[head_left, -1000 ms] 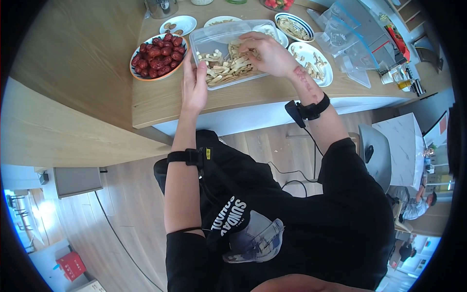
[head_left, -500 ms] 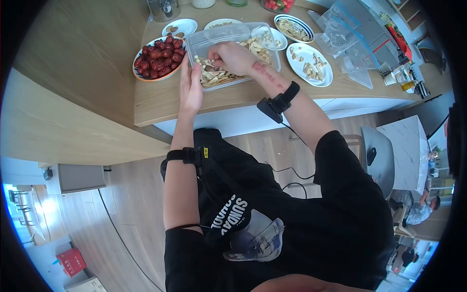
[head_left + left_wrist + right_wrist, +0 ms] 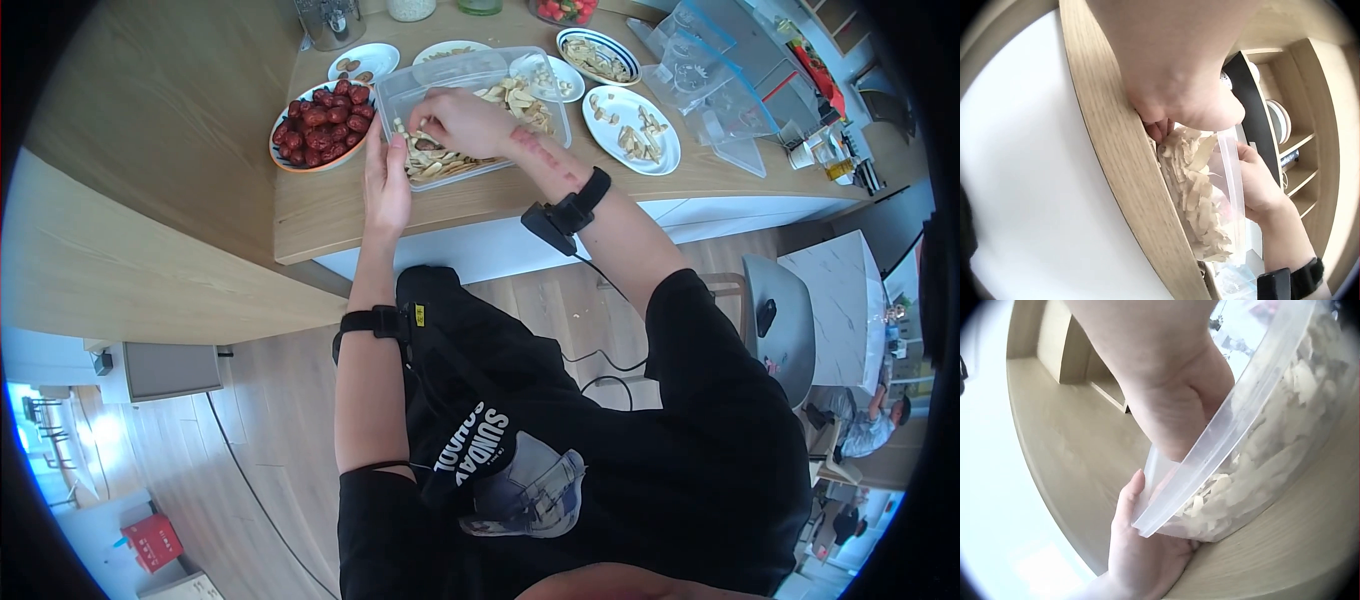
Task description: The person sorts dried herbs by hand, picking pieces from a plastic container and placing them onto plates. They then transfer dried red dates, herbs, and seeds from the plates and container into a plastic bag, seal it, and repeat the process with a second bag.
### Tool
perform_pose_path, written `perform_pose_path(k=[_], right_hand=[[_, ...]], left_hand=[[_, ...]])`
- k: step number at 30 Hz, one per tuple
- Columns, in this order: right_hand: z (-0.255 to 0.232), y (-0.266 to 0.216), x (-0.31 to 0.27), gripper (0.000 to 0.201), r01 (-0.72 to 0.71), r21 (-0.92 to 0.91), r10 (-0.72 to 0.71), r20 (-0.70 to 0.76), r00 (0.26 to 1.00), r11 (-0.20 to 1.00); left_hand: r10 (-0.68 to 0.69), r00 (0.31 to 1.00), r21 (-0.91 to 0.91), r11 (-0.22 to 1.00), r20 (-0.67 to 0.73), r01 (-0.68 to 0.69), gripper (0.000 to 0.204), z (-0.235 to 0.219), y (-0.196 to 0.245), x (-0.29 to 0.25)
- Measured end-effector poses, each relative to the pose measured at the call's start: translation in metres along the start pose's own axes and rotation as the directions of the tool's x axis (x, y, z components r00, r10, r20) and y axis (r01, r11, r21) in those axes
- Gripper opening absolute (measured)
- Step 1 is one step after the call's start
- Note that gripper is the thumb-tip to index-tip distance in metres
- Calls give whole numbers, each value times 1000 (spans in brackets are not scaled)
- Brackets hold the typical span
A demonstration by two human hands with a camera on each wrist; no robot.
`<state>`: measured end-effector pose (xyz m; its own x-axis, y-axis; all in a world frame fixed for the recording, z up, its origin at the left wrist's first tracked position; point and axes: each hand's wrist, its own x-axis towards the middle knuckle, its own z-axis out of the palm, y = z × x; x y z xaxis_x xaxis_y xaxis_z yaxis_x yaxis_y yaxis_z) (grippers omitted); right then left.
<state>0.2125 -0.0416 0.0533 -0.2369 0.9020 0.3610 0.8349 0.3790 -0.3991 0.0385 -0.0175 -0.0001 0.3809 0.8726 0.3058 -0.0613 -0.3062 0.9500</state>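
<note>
A clear plastic box [image 3: 560, 135] of pale dried slices [image 3: 520, 100] stands on the wooden counter, with a brown piece [image 3: 427, 144] among the slices under my right hand. My left hand [image 3: 386, 185] rests flat along the box's left side, fingers straight and thumb by the near corner. In the right wrist view its thumb [image 3: 1129, 497] lies against the outer wall. My right hand [image 3: 465, 122] reaches over the rim into the left part of the box, fingers bent down among the slices. Its fingertips are hidden, so I cannot tell whether they pinch anything.
A bowl of red dates [image 3: 325, 125] sits left of the box. Behind are a small plate [image 3: 375, 58] with brown pieces and more white plates. To the right are an oval plate [image 3: 660, 160] of pale pieces, a striped bowl [image 3: 625, 75] and clear plastic bags [image 3: 700, 70].
My right hand has moved left inside the box, from its right part to its left end, and stays there over the last half second. My left hand keeps its place at the side.
</note>
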Motion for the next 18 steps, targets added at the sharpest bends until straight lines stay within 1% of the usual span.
perform_pose_path(k=[2, 4, 6, 7, 8, 9, 10, 12, 13, 15, 18], right_hand=[[4, 2, 1, 12, 18, -21, -18, 9, 1000, 1000], [6, 5, 2, 11, 42, -48, -41, 18, 999, 998], [3, 7, 1, 9, -20, -56, 22, 38, 999, 998], [1, 10, 1, 9, -15, -59, 17, 38, 999, 998], [-1, 10, 0, 10, -46, -79, 49, 38, 998, 996], [-2, 11, -2, 10, -79, -98, 83, 37, 996, 992], [-4, 12, -3, 10, -80, -98, 84, 43, 996, 992], [-11, 9, -6, 11, -159, -147, 160, -5, 987, 976], [-11, 10, -7, 11, -159, -148, 161, -2, 987, 976], [-10, 12, -10, 11, -155, -104, 148, -65, 987, 982], [-6, 13, -10, 14, -181, -111, 173, -72, 982, 977]], left_hand=[[10, 1000, -9, 1000, 3, -10, 57, -2, -2, -1], [-49, 999, -3, 999, 20, 50, 57, -3, 5, -3], [-40, 999, 8, 999, -1, 40, 57, -2, 0, -1], [-38, 999, 19, 999, -17, 39, 56, -2, -3, 0], [-37, 999, 18, 999, -20, 38, 56, -2, -4, 1], [14, 999, 21, 1000, -33, -13, 56, -1, -6, 3], [62, 997, 25, 998, -44, -61, 56, -1, -9, 2], [46, 998, 17, 999, -33, -46, 56, -2, -4, 0], [39, 999, 11, 999, -21, -39, 55, -1, 0, 0], [33, 999, 19, 999, -30, -33, 55, -1, -3, 0], [20, 999, 24, 1000, -37, -19, 55, -1, -2, 0]])
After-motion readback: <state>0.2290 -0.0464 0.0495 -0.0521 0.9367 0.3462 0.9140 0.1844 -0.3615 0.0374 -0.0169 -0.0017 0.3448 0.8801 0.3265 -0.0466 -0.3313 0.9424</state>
